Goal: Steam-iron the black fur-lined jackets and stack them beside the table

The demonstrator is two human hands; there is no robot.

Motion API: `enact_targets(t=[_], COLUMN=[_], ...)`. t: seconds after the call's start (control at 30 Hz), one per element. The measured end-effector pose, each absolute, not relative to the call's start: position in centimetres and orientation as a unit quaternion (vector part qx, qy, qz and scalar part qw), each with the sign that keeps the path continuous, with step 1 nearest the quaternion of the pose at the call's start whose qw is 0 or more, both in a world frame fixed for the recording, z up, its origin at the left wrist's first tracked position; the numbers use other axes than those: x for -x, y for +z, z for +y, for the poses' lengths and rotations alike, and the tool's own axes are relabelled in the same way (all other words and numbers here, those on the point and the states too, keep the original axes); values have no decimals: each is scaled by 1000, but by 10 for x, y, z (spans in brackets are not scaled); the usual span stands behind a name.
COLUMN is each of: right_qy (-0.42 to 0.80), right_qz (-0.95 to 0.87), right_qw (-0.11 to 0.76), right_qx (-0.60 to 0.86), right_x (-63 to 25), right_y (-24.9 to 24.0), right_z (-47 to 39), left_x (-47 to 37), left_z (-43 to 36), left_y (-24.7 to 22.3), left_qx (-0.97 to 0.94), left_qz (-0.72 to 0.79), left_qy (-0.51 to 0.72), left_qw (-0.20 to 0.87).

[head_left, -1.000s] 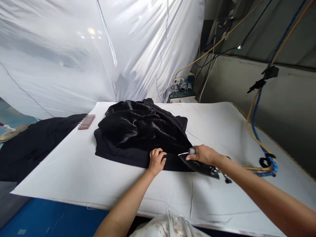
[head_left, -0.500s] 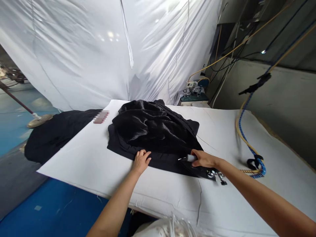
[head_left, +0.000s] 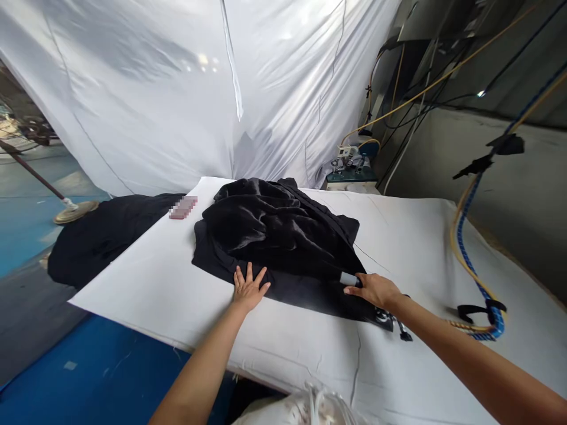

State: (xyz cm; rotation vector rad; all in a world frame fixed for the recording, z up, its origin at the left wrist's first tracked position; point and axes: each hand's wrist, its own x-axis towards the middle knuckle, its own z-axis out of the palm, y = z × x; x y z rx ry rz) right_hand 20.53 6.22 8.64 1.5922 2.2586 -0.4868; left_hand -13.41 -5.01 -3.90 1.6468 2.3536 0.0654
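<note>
One black garment [head_left: 283,224]: on the desk [head_left: 146,289], under the left grip [head_left: 248,290] and the iron [head_left: 374,313].
Left grip: spread wide on its near edge.
Right grip [head_left: 376,290]: wrapped round the iron's handle [head_left: 349,278].

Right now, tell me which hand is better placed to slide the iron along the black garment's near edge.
Likely the right hand: it already grips the handle of the iron, at the near edge of the black garment. The left hand lies spread at that edge, away from the iron.
</note>
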Motion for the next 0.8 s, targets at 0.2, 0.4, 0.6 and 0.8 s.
enact_targets(t=[0.2, 0.4, 0.6, 0.8], right_qy=[-165, -153, -135, -130], right_qz=[806, 843, 859, 869], right_qw=[173, 158, 152, 149], right_qx=[-542, -490, -470, -453], right_x=[-209, -190, -157, -117], right_y=[87, 85, 90, 92], right_z=[58, 50, 49, 43], left_x=[150, 164, 168, 181], left_z=[-54, -56, -45, -33], left_y=[-25, -21, -14, -3], left_qx=[-585, -577, -553, -545], left_qz=[804, 809, 819, 812], left_qy=[80, 93, 85, 61], left_qw=[78, 67, 124, 201])
